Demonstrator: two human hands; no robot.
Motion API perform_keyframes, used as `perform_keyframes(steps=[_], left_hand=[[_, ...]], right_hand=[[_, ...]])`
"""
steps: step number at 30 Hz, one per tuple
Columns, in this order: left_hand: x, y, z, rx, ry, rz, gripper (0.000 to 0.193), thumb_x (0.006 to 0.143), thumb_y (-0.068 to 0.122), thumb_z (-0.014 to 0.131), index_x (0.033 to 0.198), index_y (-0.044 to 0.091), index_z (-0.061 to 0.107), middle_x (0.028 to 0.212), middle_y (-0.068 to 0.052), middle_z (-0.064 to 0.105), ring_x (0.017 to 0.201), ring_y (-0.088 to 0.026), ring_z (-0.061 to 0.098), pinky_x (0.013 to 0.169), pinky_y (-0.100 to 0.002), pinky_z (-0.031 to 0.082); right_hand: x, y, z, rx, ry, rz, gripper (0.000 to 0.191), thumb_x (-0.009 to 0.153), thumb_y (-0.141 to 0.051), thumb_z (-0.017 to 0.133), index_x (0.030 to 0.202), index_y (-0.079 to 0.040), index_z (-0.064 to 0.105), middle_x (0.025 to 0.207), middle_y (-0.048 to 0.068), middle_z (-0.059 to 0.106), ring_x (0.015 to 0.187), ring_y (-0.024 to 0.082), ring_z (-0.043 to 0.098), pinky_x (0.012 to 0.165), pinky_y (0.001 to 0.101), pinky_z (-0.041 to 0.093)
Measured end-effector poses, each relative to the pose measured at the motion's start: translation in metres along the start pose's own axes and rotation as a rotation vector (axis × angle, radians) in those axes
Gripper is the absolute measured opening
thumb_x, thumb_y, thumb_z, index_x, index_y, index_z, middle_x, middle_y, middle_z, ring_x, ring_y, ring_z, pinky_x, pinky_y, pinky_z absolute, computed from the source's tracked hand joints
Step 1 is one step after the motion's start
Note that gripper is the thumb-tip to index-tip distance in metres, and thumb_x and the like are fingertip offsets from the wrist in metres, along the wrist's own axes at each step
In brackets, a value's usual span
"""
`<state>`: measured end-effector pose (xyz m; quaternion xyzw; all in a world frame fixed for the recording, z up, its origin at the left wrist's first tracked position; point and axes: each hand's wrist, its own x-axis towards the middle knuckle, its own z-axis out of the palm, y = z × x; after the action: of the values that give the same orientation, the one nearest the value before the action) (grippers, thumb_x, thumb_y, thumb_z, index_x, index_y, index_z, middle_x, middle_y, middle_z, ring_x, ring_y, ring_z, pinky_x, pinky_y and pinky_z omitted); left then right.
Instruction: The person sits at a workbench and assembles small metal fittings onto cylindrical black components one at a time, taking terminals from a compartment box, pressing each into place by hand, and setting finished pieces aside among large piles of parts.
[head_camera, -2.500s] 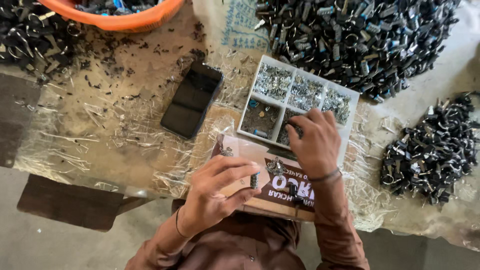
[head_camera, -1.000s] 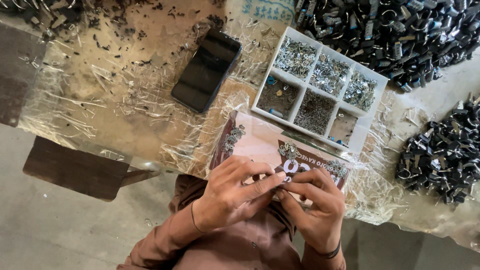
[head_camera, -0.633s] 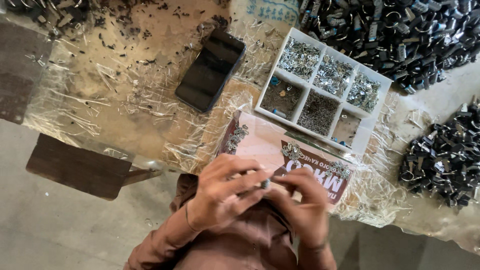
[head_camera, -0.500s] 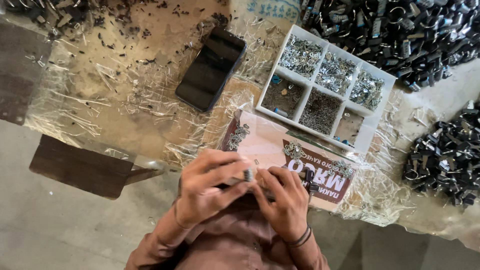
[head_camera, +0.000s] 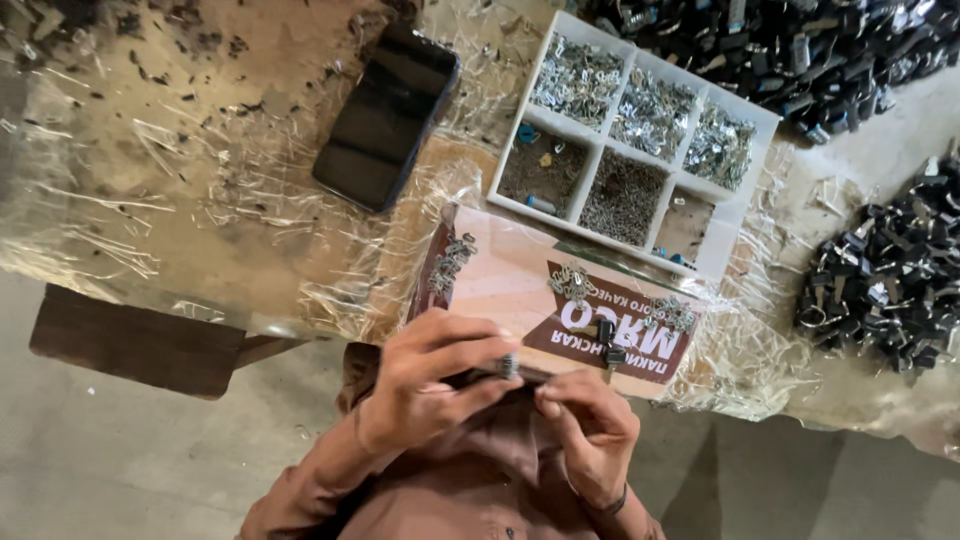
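Both my hands meet just below the table's near edge. My left hand is closed around a small dark metal part with a silvery end. My right hand pinches the same part from the right side. Right above them lies a flat cardboard packet in pink and brown, with little heaps of small metal clips on it. Beyond the packet stands a white tray with several compartments of tiny silver and dark parts.
A black phone lies face up left of the tray. Heaps of black metal parts sit at the top right and at the right edge. Crinkled clear plastic covers the tabletop. A dark wooden stool stands below left.
My right hand left the tray's compartment and came down to meet my left hand. Both hands then drew back toward my body with the small part between them.
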<state>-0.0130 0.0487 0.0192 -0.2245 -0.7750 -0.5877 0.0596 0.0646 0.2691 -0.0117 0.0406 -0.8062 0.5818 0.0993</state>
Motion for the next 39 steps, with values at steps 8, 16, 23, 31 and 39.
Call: perform_keyframes(steps=[8,16,23,31,39], left_hand=[[0.002,-0.001,0.015,-0.058,-0.05,0.07,0.042,0.079,0.014,0.088,0.118,0.009,0.073,0.114,-0.007,0.073,0.099,-0.024,0.071,0.088,-0.034,0.058],[-0.002,0.0,0.016,-0.079,-0.05,0.06,0.041,0.079,0.017,0.091,0.115,0.01,0.072,0.112,-0.005,0.074,0.098,-0.021,0.072,0.085,-0.032,0.058],[-0.003,0.003,0.017,-0.089,-0.046,0.074,0.041,0.077,0.016,0.092,0.114,0.011,0.075,0.109,-0.004,0.074,0.093,-0.021,0.071,0.081,-0.033,0.056],[-0.004,0.0,0.018,-0.051,-0.07,0.131,0.043,0.079,0.016,0.09,0.119,0.011,0.076,0.113,-0.004,0.073,0.097,-0.021,0.072,0.085,-0.034,0.055],[-0.005,0.001,0.02,-0.075,-0.294,0.162,0.046,0.087,0.006,0.079,0.131,0.006,0.066,0.126,-0.011,0.072,0.117,-0.029,0.072,0.1,-0.039,0.058]], right_hand=[[0.018,-0.034,0.012,-0.21,0.252,-0.22,0.016,0.086,0.006,0.076,0.099,0.002,0.069,0.092,0.014,0.071,0.082,0.02,0.071,0.072,0.0275,0.057],[0.024,-0.041,0.012,-0.173,0.17,-0.206,0.021,0.08,0.011,0.078,0.097,0.0,0.069,0.089,0.012,0.07,0.082,0.022,0.069,0.075,0.0295,0.056],[0.025,-0.044,0.01,-0.297,0.186,-0.226,0.024,0.075,0.01,0.079,0.093,-0.003,0.07,0.087,0.01,0.072,0.081,0.024,0.068,0.077,0.0327,0.055],[0.018,-0.041,0.002,-0.181,0.083,-0.116,0.028,0.087,0.003,0.072,0.114,-0.002,0.069,0.106,0.012,0.069,0.092,0.019,0.068,0.079,0.0268,0.057],[-0.016,-0.006,-0.004,0.333,0.134,0.45,0.023,0.089,0.003,0.073,0.11,0.003,0.065,0.099,0.01,0.07,0.089,0.011,0.069,0.077,0.0245,0.058]])
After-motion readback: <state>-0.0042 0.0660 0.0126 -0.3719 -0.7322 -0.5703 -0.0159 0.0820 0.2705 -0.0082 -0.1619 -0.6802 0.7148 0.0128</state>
